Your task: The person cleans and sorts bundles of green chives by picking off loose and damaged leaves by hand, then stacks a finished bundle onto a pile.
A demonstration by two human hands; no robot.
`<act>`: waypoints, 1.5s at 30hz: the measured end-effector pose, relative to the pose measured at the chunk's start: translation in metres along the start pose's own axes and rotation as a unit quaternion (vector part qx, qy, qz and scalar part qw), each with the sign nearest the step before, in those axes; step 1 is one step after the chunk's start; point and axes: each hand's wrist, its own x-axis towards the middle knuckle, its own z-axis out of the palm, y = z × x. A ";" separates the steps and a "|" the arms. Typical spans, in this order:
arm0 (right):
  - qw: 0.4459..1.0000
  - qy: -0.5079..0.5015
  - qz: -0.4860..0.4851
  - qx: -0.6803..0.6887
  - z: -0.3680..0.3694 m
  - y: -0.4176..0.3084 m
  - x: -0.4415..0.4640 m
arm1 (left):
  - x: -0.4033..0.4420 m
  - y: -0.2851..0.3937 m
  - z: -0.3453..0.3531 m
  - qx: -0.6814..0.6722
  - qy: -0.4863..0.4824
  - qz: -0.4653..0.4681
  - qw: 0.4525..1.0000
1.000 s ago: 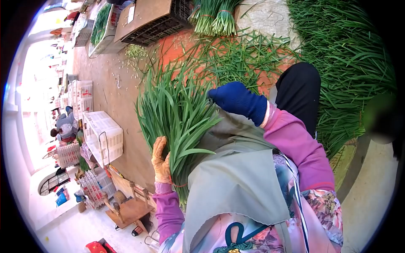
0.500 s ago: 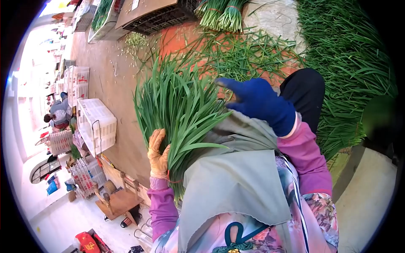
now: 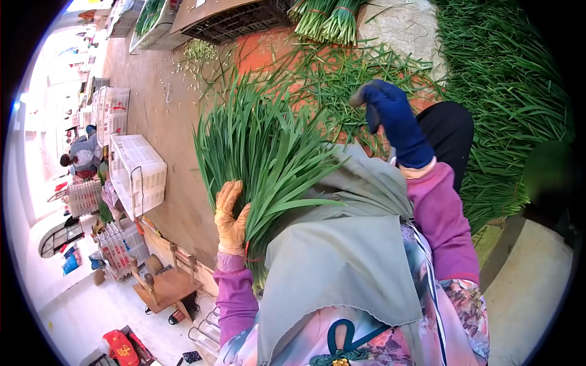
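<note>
L hand point(image 3: 231, 218) spread agst 1 banded bunch point(image 3: 264, 149); R hand point(image 3: 390, 119) half-bent, thumb apart, nr clippings point(image 3: 342, 72); 2 tied bundles point(image 3: 337, 25) beyond.

L hand point(image 3: 231, 221) touching grn bunch point(image 3: 259, 137).

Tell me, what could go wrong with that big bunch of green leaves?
The green bunch might tip or slide, because of the two hands only the left hand is on it, while the right hand is away from it. It fans out loosely beyond the red band, so some leaves might bend or slip out. Loose cuttings lie scattered nearby, so any dropped leaf could get mixed up with them.
</note>
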 end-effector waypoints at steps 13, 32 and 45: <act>0.980 -0.040 -0.149 -0.126 0.026 0.016 -0.008 | 0.001 0.003 0.002 0.012 0.005 0.016 1.000; 0.963 -0.139 -0.011 0.231 0.028 -0.044 -0.030 | 0.003 0.041 0.012 0.176 -0.036 0.026 0.983; 0.722 -0.289 -0.379 -0.502 0.136 0.017 -0.044 | -0.007 0.047 0.009 0.113 0.004 0.017 0.993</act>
